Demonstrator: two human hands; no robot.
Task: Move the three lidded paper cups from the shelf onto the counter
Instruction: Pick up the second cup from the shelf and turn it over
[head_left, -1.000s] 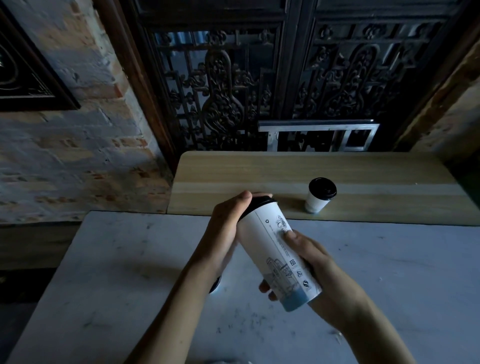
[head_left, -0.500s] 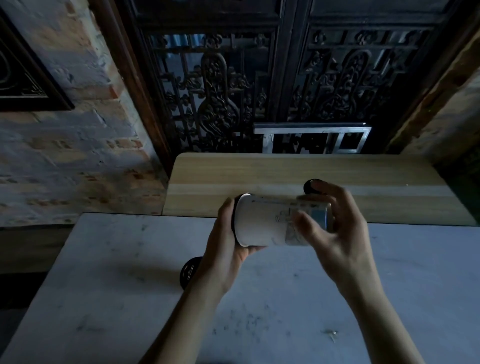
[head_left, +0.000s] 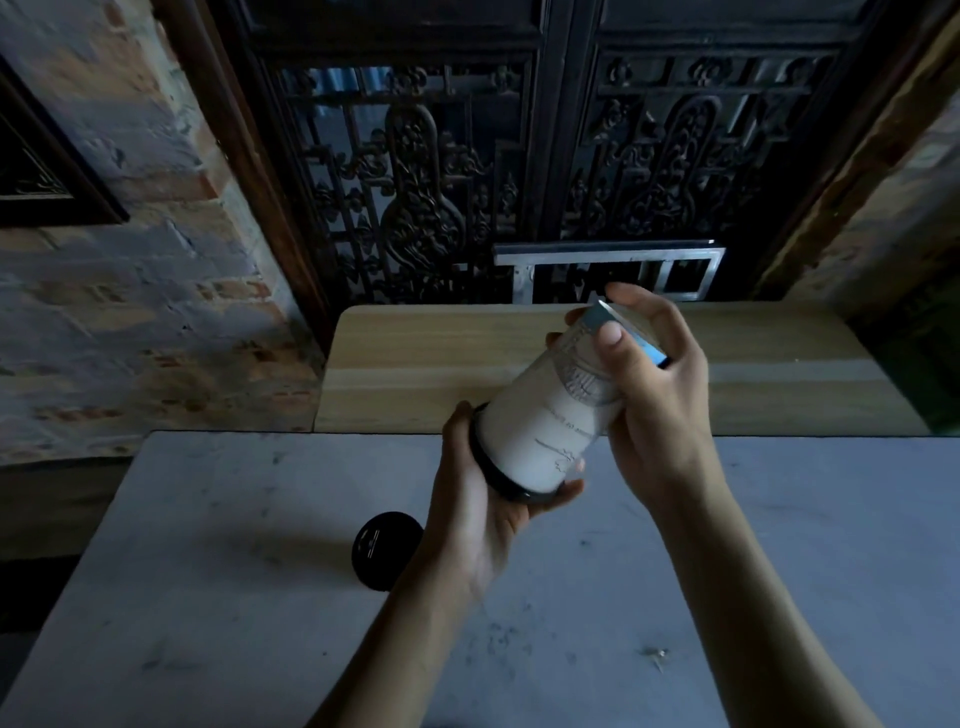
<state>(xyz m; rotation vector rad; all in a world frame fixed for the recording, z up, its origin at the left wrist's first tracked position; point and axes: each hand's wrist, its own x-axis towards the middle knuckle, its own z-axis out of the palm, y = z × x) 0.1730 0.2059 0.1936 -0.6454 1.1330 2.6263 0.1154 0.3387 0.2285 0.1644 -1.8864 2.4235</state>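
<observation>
A tall white paper cup (head_left: 545, 421) with a black lid and line drawings is held in the air between both hands, tilted with its lid end down-left and its blue base up-right. My left hand (head_left: 483, 514) cups the lid end from below. My right hand (head_left: 654, 395) grips the base end. A second cup stands on the grey counter (head_left: 234, 597) left of my left forearm; only its black lid (head_left: 387, 548) shows. The small cup on the wooden shelf (head_left: 415, 364) is hidden behind my right hand.
The wooden shelf runs behind the counter, one step higher. Behind it stands a dark carved screen (head_left: 415, 197) with a metal frame (head_left: 608, 270) leaning at its foot. A brick wall (head_left: 130, 312) rises on the left.
The tall cup has been turned over between my hands, from lid pointing up-left, through lying sideways, to lid end lowest. My right hand rose with the base and now covers the small shelf cup.
</observation>
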